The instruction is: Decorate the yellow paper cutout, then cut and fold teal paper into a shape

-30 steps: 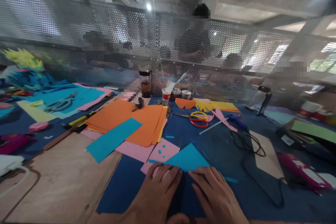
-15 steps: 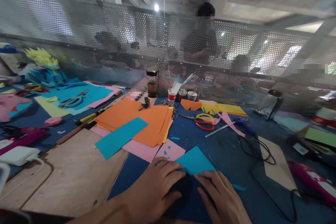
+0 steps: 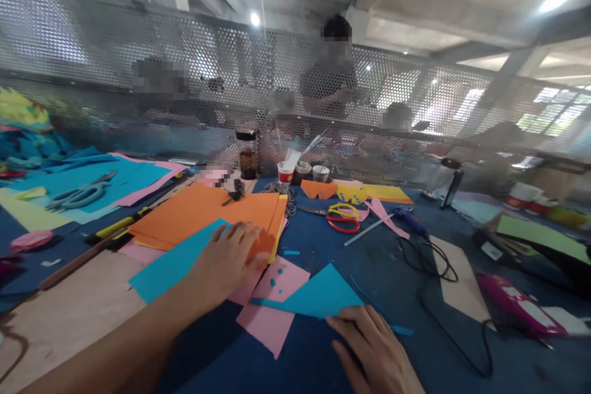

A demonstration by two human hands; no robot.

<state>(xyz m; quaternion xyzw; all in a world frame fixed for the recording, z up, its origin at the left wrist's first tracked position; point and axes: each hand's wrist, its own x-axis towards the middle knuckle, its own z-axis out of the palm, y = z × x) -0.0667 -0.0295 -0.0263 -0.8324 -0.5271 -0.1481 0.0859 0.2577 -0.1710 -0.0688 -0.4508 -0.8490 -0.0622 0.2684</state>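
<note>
With right hand [image 3: 368, 341] open on the blue triangle [image 3: 321, 293], left hand [image 3: 231, 261], also open, seemingly fetches the blue strip [image 3: 170, 266] left of it, needing a pinch.

Head-worn view, facing forward and down across blue tabletop [image 3: 383, 277] (perforated screen [image 3: 272, 61] beyond); left hand [image 3: 228, 265], right hand [image 3: 372, 341] close.

The blue triangle [image 3: 321, 293] is smooth, matt paper.

Left hand [image 3: 226, 261] moved off blue triangle [image 3: 318, 294], now over blue strip [image 3: 168, 266], orange sheets [image 3: 184, 209].
</note>
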